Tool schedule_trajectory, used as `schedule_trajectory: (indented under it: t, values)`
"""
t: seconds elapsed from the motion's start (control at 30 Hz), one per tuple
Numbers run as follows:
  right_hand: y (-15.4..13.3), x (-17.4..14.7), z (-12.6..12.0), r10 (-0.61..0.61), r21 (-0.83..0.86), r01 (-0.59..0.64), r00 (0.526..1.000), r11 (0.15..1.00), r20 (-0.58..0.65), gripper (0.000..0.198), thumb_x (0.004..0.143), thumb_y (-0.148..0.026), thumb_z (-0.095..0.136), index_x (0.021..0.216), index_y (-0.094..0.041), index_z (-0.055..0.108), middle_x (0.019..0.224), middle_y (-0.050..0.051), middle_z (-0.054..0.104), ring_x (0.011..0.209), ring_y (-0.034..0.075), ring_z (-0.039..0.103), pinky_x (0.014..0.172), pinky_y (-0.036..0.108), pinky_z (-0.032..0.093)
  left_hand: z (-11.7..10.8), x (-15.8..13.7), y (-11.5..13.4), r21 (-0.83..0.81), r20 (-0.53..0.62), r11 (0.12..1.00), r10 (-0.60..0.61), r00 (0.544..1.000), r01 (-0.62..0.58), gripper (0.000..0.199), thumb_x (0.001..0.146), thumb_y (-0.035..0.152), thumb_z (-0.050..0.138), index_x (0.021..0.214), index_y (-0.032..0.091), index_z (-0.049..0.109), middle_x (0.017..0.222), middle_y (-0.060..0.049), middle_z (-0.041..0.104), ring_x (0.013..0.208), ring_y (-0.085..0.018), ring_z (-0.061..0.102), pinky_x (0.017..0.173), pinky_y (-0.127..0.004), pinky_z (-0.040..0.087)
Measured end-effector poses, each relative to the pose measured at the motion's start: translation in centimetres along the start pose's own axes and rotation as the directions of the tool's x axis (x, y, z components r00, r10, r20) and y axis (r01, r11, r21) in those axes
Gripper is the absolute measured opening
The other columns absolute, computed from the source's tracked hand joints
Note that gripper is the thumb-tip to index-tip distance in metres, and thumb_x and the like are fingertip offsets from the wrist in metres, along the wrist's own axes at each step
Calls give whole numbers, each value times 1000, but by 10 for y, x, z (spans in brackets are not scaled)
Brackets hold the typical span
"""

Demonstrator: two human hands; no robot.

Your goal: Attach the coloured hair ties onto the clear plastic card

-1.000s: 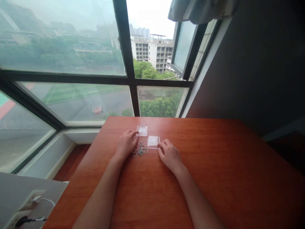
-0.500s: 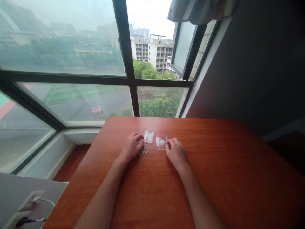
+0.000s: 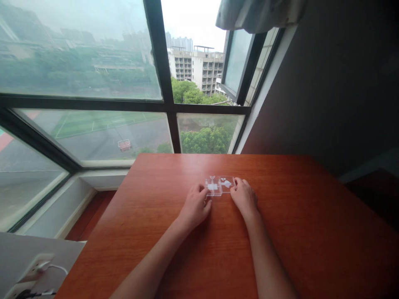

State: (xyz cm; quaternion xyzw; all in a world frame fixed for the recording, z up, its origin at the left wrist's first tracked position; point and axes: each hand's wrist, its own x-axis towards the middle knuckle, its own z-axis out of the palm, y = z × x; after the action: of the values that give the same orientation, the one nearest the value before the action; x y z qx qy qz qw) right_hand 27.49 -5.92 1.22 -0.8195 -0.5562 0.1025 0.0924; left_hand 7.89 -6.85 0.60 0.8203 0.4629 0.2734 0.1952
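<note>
A small clear plastic box [image 3: 213, 187] with a white patch lies flat on the wooden table. Beside it on the right is a clear plastic plate [image 3: 227, 183] with white shapes; their edges seem to touch or overlap. My left hand [image 3: 197, 206] is curled at the box's left edge, thumb and fingers closed on it. A small part of a ring [image 3: 205, 202] shows by those fingers; any other rings are hidden. With bent fingers, my right hand [image 3: 245, 197] pinches the plate's right edge.
The reddish-brown table [image 3: 280, 232] reaches to the window frame [image 3: 205, 109] at the back. A dark wall [image 3: 324, 83] stands on the right. At lower left, a wall socket [image 3: 39, 268] holds plugs with cords.
Both hands and both clear pieces appear further right in the view, which has shifted slightly. The box has come against the plate. Several rings, visible beside my left hand before, are now mostly out of sight.
</note>
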Motion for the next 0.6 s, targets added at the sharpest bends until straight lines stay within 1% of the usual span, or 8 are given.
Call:
schedule_trajectory:
  t: [0.07, 0.17, 0.23, 0.3, 0.37, 0.47, 0.6]
  values:
    - [2, 0, -1, 1, 1, -1, 1000, 1000, -1, 33, 89, -23, 45, 119, -25, 57, 111, 8, 59, 92, 19, 60, 64, 26, 37, -2, -2, 4, 3, 38, 1000, 9, 999, -9, 19, 78, 17, 56, 96, 20, 62, 104, -9, 55, 98, -23, 53, 90, -37, 44]
    - [3, 0, -2, -6, 4, 6, 1000, 1000, -7, 32, 88, -23, 46, 118, -25, 58, 109, 7, 59, 90, 19, 60, 62, 26, 36, -11, -1, 2, -22, 84, 1000, 12, 996, -11, 26, 80, 19, 55, 104, 21, 62, 105, -9, 57, 97, -22, 56, 88, -33, 45]
    - [2, -1, -1, -19, 10, 19, 1000, 1000, -10, 32, 88, -23, 46, 117, -25, 59, 107, 7, 59, 90, 19, 59, 62, 26, 34, -19, 1, -3, -45, 120, 999, 6, 993, 0, 29, 81, 20, 54, 109, 21, 62, 103, -8, 60, 91, -20, 59, 82, -30, 47]
    - [1, -2, 0, -45, 20, 45, 999, 999, -7, 32, 88, -22, 46, 116, -25, 59, 106, 6, 60, 89, 18, 59, 62, 26, 33, -27, 3, -9, -64, 149, 997, -26, 989, 36, 29, 83, 21, 53, 110, 21, 62, 96, -5, 63, 84, -17, 61, 76, -27, 47]
    - [-3, -4, 2, -87, 26, 87, 996, 996, -6, 30, 87, -21, 46, 113, -25, 60, 104, 5, 60, 86, 17, 58, 62, 26, 32, -33, 5, -16, -57, 122, 996, -59, 991, 66, 24, 85, 25, 51, 105, 21, 63, 94, -5, 64, 82, -17, 62, 73, -25, 46]
    - [-10, -8, 6, -167, 26, 167, 986, 986, -16, 22, 87, -21, 46, 103, -22, 62, 98, 4, 61, 82, 15, 56, 62, 26, 30, -39, 7, -25, 34, 77, 997, -71, 995, 68, 20, 87, 27, 49, 97, 20, 65, 94, -6, 63, 84, -18, 61, 73, -26, 45]
    - [-22, -15, 10, -228, 47, 230, 973, 972, -37, 15, 88, -21, 47, 94, -21, 60, 93, 3, 62, 79, 14, 55, 62, 26, 29, -46, 8, -35, 137, 39, 986, -105, 994, 99, 23, 87, 28, 49, 99, 19, 66, 96, -7, 63, 84, -19, 61, 73, -28, 45]
